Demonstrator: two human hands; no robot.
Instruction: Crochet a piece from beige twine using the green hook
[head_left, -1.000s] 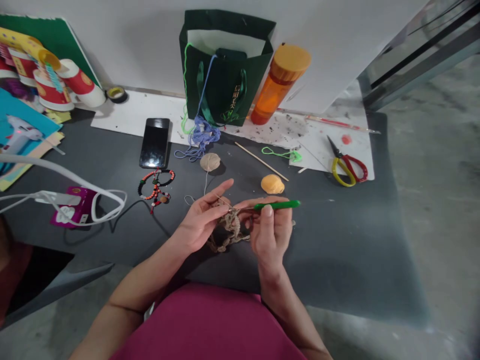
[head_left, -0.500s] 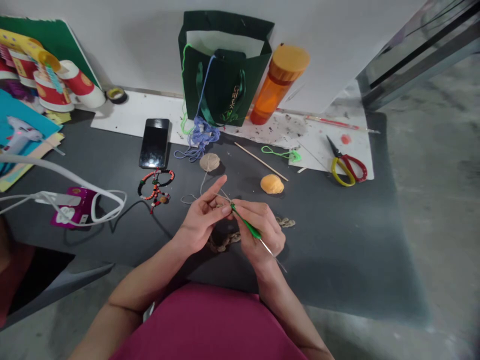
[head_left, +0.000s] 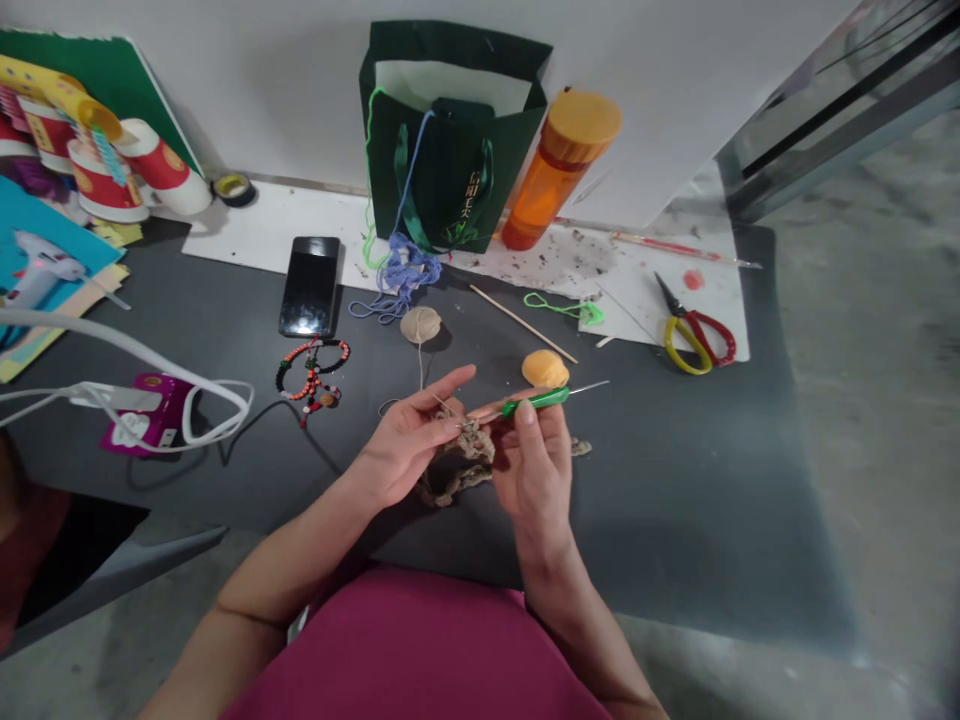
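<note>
My left hand (head_left: 405,445) pinches a piece of beige crocheted work (head_left: 474,438) between thumb and fingers, its index finger stretched out. In my right hand (head_left: 536,455) is a crochet hook with a green handle (head_left: 541,400), lying nearly level, its rear metal end pointing right. The hook's front end is at the crochet work, where its tip is hard to see. More of the beige strip (head_left: 450,487) hangs below and between the hands, and a bit shows right of my right hand. A strand runs from the beige yarn ball (head_left: 420,325) down to my left hand.
Behind the hands lie a yellow yarn ball (head_left: 545,369), a wooden stick (head_left: 523,323) and blue yarn (head_left: 405,270). A green bag (head_left: 442,150) and orange bottle (head_left: 551,180) stand at the back. Scissors (head_left: 691,335) lie right; a phone (head_left: 310,287), bracelets (head_left: 309,375) and cables (head_left: 135,345) left.
My right hand has turned over, swinging the hook from slanting down-right to nearly level. The crocheted piece now shows between the hands. My left hand's index finger has shifted slightly right.
</note>
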